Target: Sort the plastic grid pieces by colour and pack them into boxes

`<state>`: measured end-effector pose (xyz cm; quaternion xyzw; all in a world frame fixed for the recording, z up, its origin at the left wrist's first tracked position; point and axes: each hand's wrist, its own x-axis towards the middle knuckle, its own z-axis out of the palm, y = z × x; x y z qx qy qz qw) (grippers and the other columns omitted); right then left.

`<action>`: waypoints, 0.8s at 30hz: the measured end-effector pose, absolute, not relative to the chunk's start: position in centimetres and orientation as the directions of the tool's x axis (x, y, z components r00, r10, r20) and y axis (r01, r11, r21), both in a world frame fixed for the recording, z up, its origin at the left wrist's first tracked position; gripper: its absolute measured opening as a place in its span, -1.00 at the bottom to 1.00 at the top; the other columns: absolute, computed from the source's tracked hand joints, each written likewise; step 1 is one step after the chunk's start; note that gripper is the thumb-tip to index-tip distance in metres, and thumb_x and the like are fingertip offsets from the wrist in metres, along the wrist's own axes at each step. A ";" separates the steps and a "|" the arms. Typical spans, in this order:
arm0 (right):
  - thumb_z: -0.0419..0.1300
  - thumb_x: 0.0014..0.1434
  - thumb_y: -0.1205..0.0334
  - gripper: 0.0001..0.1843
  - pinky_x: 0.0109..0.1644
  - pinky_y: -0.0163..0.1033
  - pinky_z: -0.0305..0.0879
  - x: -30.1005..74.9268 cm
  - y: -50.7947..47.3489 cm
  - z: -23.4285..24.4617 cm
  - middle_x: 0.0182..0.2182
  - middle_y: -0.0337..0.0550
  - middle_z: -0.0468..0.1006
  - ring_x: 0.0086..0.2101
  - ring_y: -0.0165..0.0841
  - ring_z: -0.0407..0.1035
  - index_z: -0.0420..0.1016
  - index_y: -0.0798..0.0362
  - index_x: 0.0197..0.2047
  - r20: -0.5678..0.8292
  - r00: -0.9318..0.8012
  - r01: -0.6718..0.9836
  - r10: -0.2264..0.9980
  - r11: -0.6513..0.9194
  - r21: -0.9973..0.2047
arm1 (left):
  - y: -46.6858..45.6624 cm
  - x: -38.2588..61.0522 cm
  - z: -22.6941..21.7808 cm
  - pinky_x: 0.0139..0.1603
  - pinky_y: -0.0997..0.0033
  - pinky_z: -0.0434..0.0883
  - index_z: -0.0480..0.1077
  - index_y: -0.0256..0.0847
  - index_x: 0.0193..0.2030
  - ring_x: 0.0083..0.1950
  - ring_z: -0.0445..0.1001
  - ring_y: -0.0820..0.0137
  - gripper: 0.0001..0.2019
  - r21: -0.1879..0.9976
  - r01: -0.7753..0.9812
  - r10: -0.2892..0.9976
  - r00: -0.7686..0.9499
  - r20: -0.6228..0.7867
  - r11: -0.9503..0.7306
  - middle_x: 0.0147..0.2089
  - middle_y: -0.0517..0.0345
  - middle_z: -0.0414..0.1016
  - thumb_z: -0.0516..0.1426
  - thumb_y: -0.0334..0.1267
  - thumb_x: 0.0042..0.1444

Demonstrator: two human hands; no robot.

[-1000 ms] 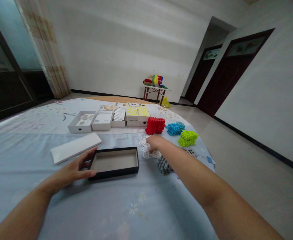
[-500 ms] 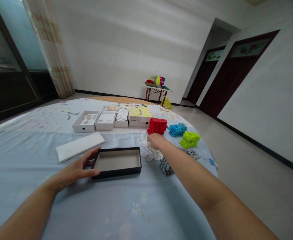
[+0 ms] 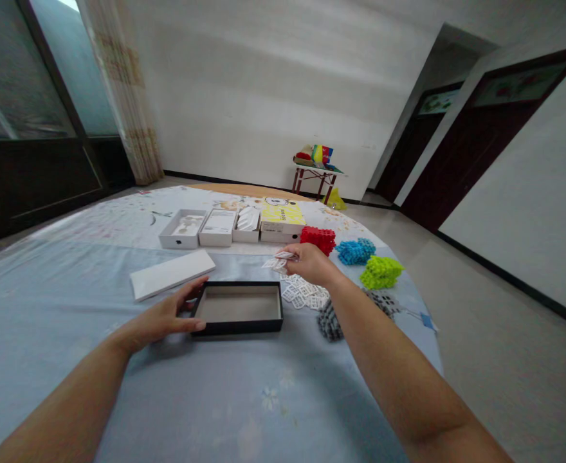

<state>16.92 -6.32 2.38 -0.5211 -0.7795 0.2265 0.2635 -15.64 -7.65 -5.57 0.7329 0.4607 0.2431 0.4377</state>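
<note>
We face a large rounded worktop covered with pale blue and white floral cloth. On it, the open black rectangular box with a beige interior lies beside our left hand, which is half open around its left end, thumb at the near corner, fingers at the far one. We judge it light, stiff card, best held by the short ends so the walls do not bow. We see its bare beige floor.

Beyond our left hand lies a long, flat white slab, perhaps a lid. Farther out, a yellow-and-white printed box is last in a row of three open white cartons: the left one holds a pale moulded insert, the middle a white printed sheet, the right some white pieces we cannot identify.

Knobbly bundles, red, blue and lime green, sit beyond and to the right of our right hand; a grey one is nearer.

Our right hand pinches a few thin white lattice pieces past the box's far right corner; more lie just nearer. They look light and easily tangled; a flat edge grip should suit.
</note>
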 end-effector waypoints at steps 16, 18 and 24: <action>0.03 0.09 0.43 -0.57 -0.03 -0.24 0.35 12.4 -10.2 0.8 -0.06 -0.12 0.53 -0.08 -0.36 0.41 0.44 0.05 0.03 0.336 -0.398 0.546 0.854 0.514 -0.662 | -7.8 -15.4 -5.7 0.25 0.11 0.19 -0.11 -0.06 0.36 0.29 0.18 0.11 -0.06 0.879 0.449 0.875 0.476 -0.086 -0.158 0.36 -0.04 0.07 0.28 -0.12 -0.14; 0.03 0.12 0.39 -0.63 -0.04 -0.27 0.35 12.6 -10.7 0.2 -0.12 -0.13 0.55 -0.13 -0.38 0.43 0.47 0.06 -0.02 0.358 -0.386 0.545 0.850 0.523 -0.655 | -7.9 -15.3 -5.5 0.25 0.12 0.19 -0.09 -0.07 0.36 0.29 0.16 0.10 -0.05 0.876 0.455 0.884 0.461 -0.081 -0.157 0.36 -0.04 0.07 0.28 -0.12 -0.15; 0.07 0.11 0.37 -0.66 0.00 -0.27 0.29 14.4 -9.7 -0.1 -0.12 -0.10 0.56 -0.13 -0.35 0.43 0.48 0.09 -0.04 0.271 -0.370 0.757 0.889 0.458 -0.466 | -8.0 -15.1 -5.1 0.25 0.11 0.19 -0.04 -0.04 0.35 0.30 0.15 0.07 -0.07 0.862 0.479 0.897 0.438 -0.068 -0.168 0.35 0.01 0.09 0.28 -0.09 -0.16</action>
